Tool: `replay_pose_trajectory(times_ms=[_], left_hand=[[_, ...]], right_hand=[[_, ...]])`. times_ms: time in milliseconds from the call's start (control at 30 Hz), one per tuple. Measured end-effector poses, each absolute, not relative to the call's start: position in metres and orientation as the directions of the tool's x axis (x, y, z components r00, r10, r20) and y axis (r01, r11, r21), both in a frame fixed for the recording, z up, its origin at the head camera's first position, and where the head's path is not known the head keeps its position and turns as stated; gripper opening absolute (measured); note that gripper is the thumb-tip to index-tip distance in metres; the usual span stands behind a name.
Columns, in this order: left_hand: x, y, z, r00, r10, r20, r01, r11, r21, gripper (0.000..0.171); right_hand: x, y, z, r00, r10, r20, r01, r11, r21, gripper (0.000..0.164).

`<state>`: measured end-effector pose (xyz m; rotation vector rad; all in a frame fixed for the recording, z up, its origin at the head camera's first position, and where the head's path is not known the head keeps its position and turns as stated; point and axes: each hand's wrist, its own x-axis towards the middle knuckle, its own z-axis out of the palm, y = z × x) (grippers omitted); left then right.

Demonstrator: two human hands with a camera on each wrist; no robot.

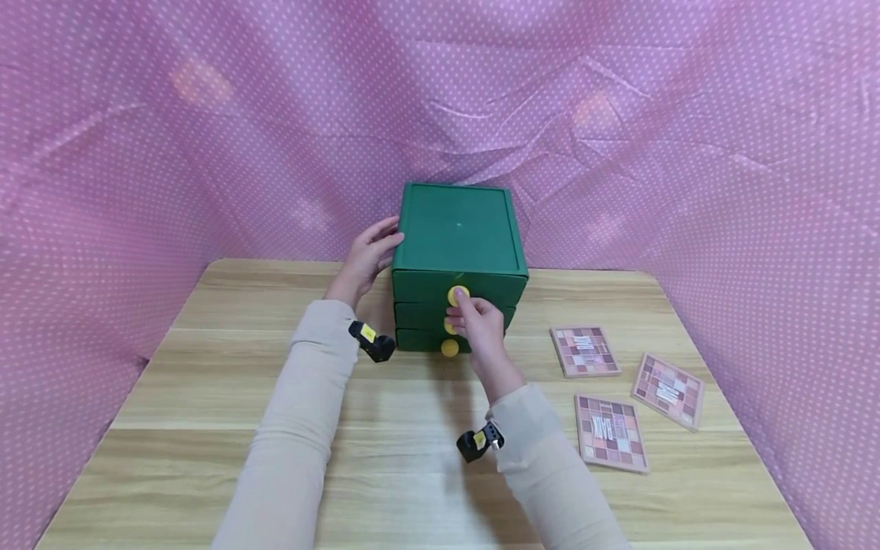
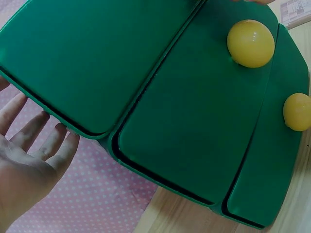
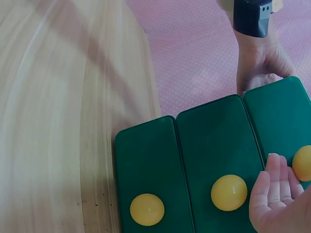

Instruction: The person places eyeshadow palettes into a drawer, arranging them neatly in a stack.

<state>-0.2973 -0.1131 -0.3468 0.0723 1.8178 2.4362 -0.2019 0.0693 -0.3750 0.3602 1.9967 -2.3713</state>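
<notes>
A green drawer box (image 1: 459, 229) with three stacked drawers stands at the back of the table, each front bearing a round yellow knob. My right hand (image 1: 481, 328) is at the top knob (image 1: 456, 292), pinching it with the thumb on its face and fingers just beneath. The right wrist view shows those fingers (image 3: 274, 184) stretched along the top drawer front; the thumb is out of frame. My left hand (image 1: 367, 256) rests on the box's left side, its fingers (image 2: 51, 145) spread along the edge. All the drawers look closed.
Three pinkish eyeshadow palettes lie flat on the right of the wooden table (image 1: 227, 397): one near the box (image 1: 584, 351), one further right (image 1: 668, 389), one closer to me (image 1: 610, 432). Pink dotted cloth (image 1: 302, 114) hangs behind and at both sides.
</notes>
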Motion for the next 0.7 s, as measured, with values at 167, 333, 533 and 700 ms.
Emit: replay_pose_trajectory(times_ms=[167,333,533,700], left_hand=[[-0.298,-0.114,-0.347,-0.993,0.118,-0.028,-0.060,-0.273,0.960,0.045],[-0.299,-0.114,-0.347,-0.991,0.128,-0.031,-0.065,-0.269,0.961,0.045],[-0.299,-0.115,-0.346,-0.990,0.133,-0.035,-0.069,-0.260,0.963,0.046],[-0.301,-0.114,-0.347,-0.990,0.132,-0.043,-0.076,-0.254,0.964,0.046]], right_hand=[[-0.213,0.074,-0.412,-0.984,0.123,-0.131,0.102,-0.218,-0.971,0.038],[-0.197,0.070,-0.399,-0.976,0.143,-0.163,0.132,-0.206,-0.970,0.038],[-0.172,0.067,-0.372,-0.972,0.144,-0.187,0.155,-0.210,-0.965,0.034],[-0.167,0.069,-0.379,-0.973,0.150,-0.174,0.141,-0.208,-0.968,0.036]])
